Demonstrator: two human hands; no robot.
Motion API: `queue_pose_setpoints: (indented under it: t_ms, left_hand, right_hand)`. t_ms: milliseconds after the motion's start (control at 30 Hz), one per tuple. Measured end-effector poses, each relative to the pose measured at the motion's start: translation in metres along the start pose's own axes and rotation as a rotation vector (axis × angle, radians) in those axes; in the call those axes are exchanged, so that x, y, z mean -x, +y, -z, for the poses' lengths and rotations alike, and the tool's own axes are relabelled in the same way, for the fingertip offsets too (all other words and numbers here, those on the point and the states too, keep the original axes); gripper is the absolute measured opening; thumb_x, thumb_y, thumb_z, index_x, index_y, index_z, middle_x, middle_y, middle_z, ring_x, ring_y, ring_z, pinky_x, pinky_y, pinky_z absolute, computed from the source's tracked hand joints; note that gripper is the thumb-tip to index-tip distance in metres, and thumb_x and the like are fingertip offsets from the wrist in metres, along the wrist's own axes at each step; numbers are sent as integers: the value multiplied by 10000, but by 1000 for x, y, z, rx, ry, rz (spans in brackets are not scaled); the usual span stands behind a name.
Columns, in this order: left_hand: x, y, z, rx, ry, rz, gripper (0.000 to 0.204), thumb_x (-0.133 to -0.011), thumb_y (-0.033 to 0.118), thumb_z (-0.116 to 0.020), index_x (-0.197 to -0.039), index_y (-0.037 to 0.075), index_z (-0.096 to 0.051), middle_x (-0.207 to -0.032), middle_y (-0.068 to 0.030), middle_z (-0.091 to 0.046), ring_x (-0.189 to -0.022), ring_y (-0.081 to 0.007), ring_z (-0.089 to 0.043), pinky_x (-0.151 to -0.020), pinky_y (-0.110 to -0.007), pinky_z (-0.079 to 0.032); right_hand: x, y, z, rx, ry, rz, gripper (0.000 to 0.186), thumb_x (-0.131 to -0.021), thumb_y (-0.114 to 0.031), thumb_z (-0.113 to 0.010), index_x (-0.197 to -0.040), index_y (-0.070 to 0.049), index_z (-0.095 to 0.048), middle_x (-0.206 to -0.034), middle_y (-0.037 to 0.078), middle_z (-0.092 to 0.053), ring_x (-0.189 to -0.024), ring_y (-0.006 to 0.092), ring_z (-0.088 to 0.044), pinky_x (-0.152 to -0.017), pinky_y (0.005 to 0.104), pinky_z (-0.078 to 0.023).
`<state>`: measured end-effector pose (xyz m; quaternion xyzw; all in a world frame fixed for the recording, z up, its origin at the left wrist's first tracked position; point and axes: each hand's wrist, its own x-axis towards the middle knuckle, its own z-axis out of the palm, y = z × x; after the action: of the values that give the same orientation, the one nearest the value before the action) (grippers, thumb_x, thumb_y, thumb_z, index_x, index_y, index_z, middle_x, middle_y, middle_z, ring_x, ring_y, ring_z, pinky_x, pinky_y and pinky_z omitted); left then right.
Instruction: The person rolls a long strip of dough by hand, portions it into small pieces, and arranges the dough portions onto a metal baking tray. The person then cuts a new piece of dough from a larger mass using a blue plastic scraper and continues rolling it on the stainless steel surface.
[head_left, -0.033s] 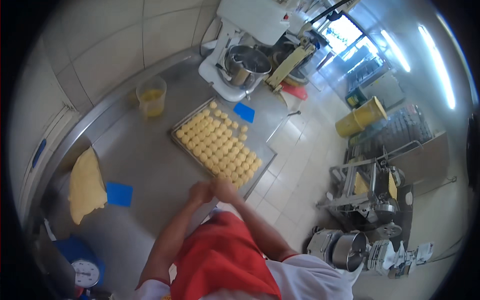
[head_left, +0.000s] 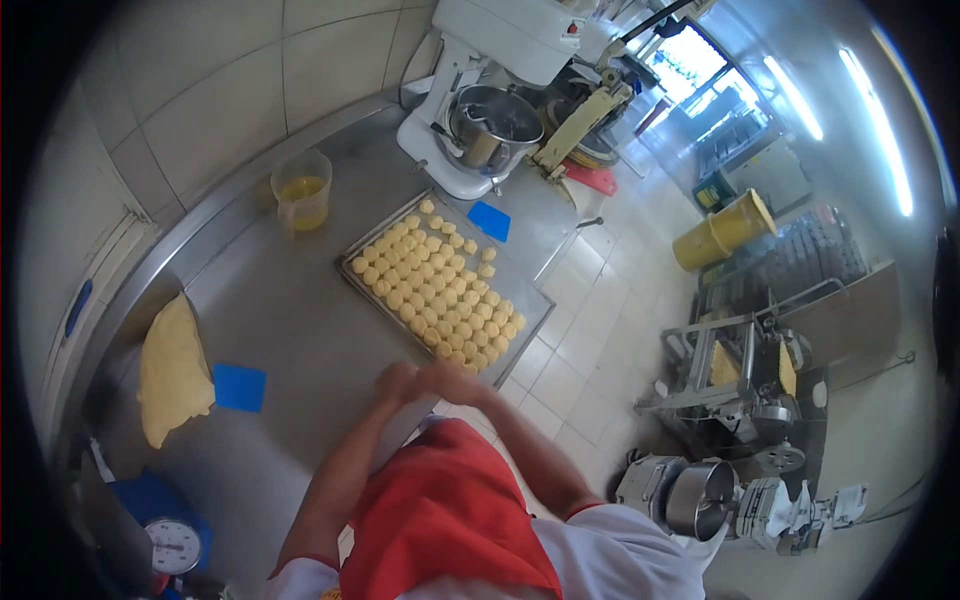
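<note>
My left hand (head_left: 397,384) and my right hand (head_left: 448,380) are together at the near edge of the tray, both with curled fingers. Whatever lies between them is hidden from view. Just beyond them, rows of pale yellow dough balls (head_left: 430,285) fill most of a metal baking tray (head_left: 389,310). At its far right side the balls are sparser. A large folded piece of yellow dough (head_left: 172,370) lies on the steel table (head_left: 290,340) to the left, beside a blue dough scraper (head_left: 239,388).
A clear jug of yellow liquid (head_left: 304,200) stands near the wall. Behind the tray are another blue scraper (head_left: 489,222) and a white stand mixer (head_left: 470,150). A blue dial scale (head_left: 172,540) sits at lower left. Machinery (head_left: 740,380) stands across the tiled floor.
My right hand has moved slightly down from the tray's near corner and looks flatter against my left. The dough balls, the folded dough and the scrapers have stayed in place.
</note>
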<state>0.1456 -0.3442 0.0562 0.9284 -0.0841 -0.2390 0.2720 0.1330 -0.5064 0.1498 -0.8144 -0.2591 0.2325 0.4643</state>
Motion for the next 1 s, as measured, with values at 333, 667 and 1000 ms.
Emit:
queue_pose_setpoints:
  t_ms: [333, 667, 1000]
  left_hand:
    - [1, -59, 12, 309, 167, 283, 335, -855, 285, -625, -908, -44, -660, -904, -254, -683, -853, -348, -680, -778, -429, -508]
    - [169, -193, 23, 518, 967, 836, 245, -777, 246, -742, -881, 36, -673, -752, -132, -691, -699, -201, -664, -652, -349, -513]
    - [176, -355, 120, 1465, 1296, 502, 267, -826, 227, -634, -1060, 100, -610, -871, 20, -556, -745, -101, -485, -634, -287, -418]
  right_hand:
    - [14, 99, 196, 124, 1137, -470, 338, -878, -232, -695, -1129, -12, -639, -1211, 198, -613, -924, 329, -635, -781, 389, -516]
    - [-106, 64, 58, -49, 563, -286, 279, -829, -72, -692, -1094, 1, -648, -1001, 151, -645, -758, 262, -619, -689, 376, -499]
    - [-264, -95, -227, 448, -21, 449, 540, -812, -241, -718, -1274, -36, -525, -1138, 211, -591, -1044, 352, -586, -897, 410, -487]
